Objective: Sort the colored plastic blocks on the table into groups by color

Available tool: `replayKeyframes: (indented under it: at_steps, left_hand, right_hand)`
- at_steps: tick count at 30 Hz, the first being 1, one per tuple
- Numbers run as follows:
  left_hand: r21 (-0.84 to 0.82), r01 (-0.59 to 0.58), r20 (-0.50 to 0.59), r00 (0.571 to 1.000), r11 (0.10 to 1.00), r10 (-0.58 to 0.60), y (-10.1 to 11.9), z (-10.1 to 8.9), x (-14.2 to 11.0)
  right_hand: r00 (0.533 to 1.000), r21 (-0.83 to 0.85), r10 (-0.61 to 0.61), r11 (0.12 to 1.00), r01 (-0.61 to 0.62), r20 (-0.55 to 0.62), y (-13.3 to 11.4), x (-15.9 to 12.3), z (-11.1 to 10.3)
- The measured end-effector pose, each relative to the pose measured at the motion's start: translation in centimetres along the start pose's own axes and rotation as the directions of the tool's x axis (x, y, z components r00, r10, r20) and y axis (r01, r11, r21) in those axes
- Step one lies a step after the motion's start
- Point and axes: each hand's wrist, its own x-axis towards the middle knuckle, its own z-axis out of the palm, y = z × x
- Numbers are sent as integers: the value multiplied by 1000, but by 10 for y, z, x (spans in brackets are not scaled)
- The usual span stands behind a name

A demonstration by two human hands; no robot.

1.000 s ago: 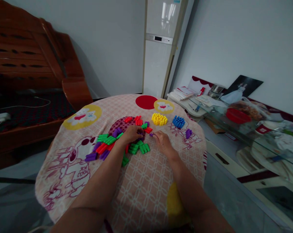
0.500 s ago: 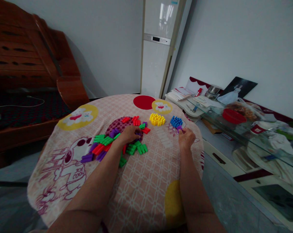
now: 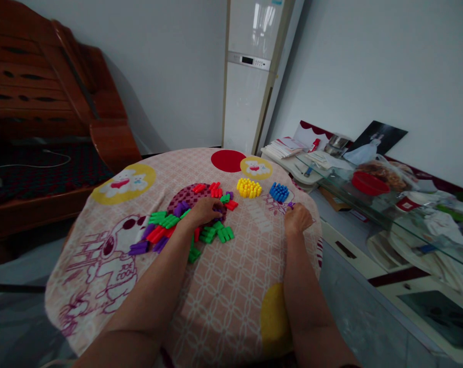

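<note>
Small plastic pegs lie on a round table under a pink cartoon cloth [image 3: 223, 286]. A mixed heap of green, red and purple pegs [image 3: 166, 230] spreads across the middle. My left hand [image 3: 204, 210] rests on this heap, its fingers curled over purple pegs. Farther back stand a red group [image 3: 215, 190], a yellow cluster [image 3: 248, 188] and a blue cluster [image 3: 279, 192]. My right hand [image 3: 297, 219] sits near the table's right edge, just below the blue cluster, fingers closed over purple pegs [image 3: 290, 205] that it mostly hides.
A dark wooden bench [image 3: 47, 128] stands at the left. A tall white air conditioner [image 3: 250, 76] is behind the table. At the right is a low glass-topped cabinet [image 3: 369, 204] crowded with papers, a red bowl, a photo and cups.
My right hand went from the middle of the table, beside the heap, to the right edge near the blue cluster and settled there. My left hand stayed on the heap.
</note>
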Motion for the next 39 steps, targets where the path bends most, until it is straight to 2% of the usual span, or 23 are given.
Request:
replayKeyframes:
  at_steps: [3,5,7,9,10,13,14,15,16,19,21,25,27,29,31,32,34,36,39]
  left_hand:
    - [-29,-10,-44,999,1000,9,-3,0,2]
    - [-114,-7,-67,998,993,0,-5,1,4]
    - [-258,-12,-74,997,966,-7,-6,3,7]
    - [-401,-35,-80,997,915,3,-6,7,9]
    - [-454,-49,-86,996,889,11,-5,9,10]
    - [-541,-75,-95,995,837,28,-1,13,10]
    - [-563,-75,-89,996,823,30,1,14,9]
    - [-587,-72,-79,996,806,32,3,15,9]
    - [-614,-69,-70,997,787,33,5,15,8]
    - [-690,-65,-71,997,721,22,9,16,7]
    - [-723,-60,-74,997,688,10,11,16,8]
    - [-729,-35,-55,998,684,-7,12,22,11]
    - [-697,-21,-38,999,717,-7,12,25,12]
    - [-660,-21,-29,1000,751,2,12,25,11]
    - [-630,-38,-43,999,775,14,11,22,10]
    - [-613,-50,-57,998,789,18,11,20,9]
    - [-567,-75,-100,995,820,22,7,14,8]
    - [-516,-85,-154,988,852,6,1,8,9]
    - [-498,-59,-220,974,865,-60,-10,2,10]
  right_hand:
    - [999,87,-13,996,17,-42,1,-1,1]
    - [993,209,-86,973,101,-80,-3,-6,3]
    - [972,374,-210,897,234,-103,-13,-15,7]
    - [921,551,-370,746,373,-123,-27,-29,11]
    - [878,628,-459,645,436,-139,-34,-37,12]
    - [712,775,-678,347,529,-183,-56,-61,16]
    - [674,801,-714,286,525,-187,-62,-68,17]
    - [657,822,-731,253,510,-183,-67,-73,18]
    - [662,839,-731,246,486,-169,-70,-77,19]
    - [726,883,-684,297,363,-69,-75,-84,23]
    - [751,921,-659,314,230,37,-75,-86,26]
    - [787,958,-582,283,-39,204,-76,-84,29]
    - [829,958,-515,274,-79,216,-73,-74,27]
    - [894,951,-414,308,-38,170,-63,-57,21]
    - [962,906,-271,417,78,42,-43,-34,12]
    - [978,852,-202,502,149,-52,-29,-22,7]
    - [968,675,-98,701,231,-230,1,0,-3]
    - [958,472,-61,860,194,-282,29,16,-10]
    - [968,244,-43,964,105,-246,53,26,-11]
